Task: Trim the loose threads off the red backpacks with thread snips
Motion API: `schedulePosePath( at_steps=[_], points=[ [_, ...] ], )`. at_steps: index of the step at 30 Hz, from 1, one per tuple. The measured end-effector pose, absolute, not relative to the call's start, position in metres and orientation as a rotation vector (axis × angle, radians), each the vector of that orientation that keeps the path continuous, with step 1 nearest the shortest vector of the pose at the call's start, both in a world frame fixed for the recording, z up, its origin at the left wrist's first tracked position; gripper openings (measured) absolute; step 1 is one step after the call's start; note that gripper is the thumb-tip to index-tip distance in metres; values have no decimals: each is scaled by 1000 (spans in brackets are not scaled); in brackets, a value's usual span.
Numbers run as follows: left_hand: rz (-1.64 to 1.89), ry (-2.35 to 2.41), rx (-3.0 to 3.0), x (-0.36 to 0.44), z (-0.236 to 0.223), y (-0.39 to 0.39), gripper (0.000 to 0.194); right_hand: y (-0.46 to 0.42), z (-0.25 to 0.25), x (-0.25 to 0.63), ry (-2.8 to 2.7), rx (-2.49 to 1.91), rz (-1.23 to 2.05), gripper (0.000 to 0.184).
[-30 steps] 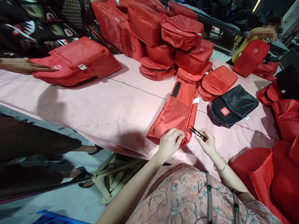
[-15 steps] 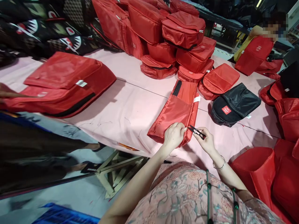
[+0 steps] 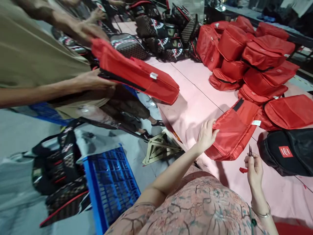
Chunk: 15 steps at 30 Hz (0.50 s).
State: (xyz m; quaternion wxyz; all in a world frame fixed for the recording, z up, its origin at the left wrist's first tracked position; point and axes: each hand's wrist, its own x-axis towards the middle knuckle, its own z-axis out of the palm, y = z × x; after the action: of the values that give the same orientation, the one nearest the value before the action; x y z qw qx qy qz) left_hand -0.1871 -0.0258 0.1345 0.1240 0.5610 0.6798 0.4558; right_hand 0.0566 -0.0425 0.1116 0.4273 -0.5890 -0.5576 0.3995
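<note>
My left hand (image 3: 207, 136) is at the left edge of a flat red bag (image 3: 234, 130), its fingers and thumb closed on the fabric there. The bag lies on the pink-covered table, with a black zip strip at its far end and a white tag on its right side. To the right of the bag, my right hand (image 3: 254, 166) is closed around a pair of thread snips (image 3: 250, 151), blades pointing up and away. A small red scrap (image 3: 243, 170) shows beside the right fingers. The snips are apart from the bag.
A black bag (image 3: 287, 153) with a red label lies at the right. Red bags (image 3: 266, 49) are piled behind. At the left, a co-worker's hands hold a red backpack (image 3: 141, 73) over the table edge. A blue crate (image 3: 112, 182) stands on the floor.
The view has swung left. My right hand with the snips has moved away from the red bag's edge; my left hand has shifted to its left edge. The co-worker's red backpack is lifted off the table.
</note>
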Motion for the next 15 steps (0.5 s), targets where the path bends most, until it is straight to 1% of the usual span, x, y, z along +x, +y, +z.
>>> schedulePosePath(
  at_steps=[2,4,6,8,12,15],
  points=[
    [1192,2101,1558,-208,131,-20,40,-41,113,51,-1424,-1502,1001,44],
    [969,1999,1471,-223,123,-16,39,-40,115,41,-1496,-1540,981,48],
    [827,1849,1417,-232,113,-16,47,-37,116,29,-1568,-1566,944,54],
    [814,1817,1388,-234,105,-20,54,-33,116,19,-1588,-1551,926,59],
    [846,1854,1319,-219,99,-35,54,-14,107,20,-1526,-1426,952,58],
    [869,1802,1281,-195,98,-49,54,8,97,41,-1452,-1381,840,58]
  ],
)
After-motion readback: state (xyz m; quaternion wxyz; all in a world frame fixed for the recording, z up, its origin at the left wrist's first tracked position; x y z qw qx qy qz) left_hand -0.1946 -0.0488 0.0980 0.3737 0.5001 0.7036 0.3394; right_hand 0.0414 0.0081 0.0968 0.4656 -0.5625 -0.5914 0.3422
